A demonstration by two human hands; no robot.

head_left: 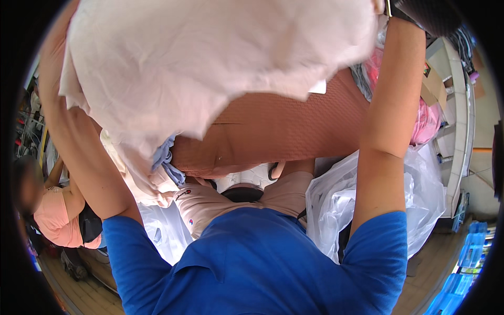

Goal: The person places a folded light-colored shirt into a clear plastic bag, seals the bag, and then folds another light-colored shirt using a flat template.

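A pale cloth (210, 58) hangs raised across the upper frame, seemingly being spread, which likely calls for lowering it onto the brown counter (273, 126); left hand unseen, right hand (379, 6) barely showing, grips impossible to tell

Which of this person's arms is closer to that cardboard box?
The right. In the picture, the right arm is just left of the cardboard box; the left arm is on the opposite side, across the pale cloth.
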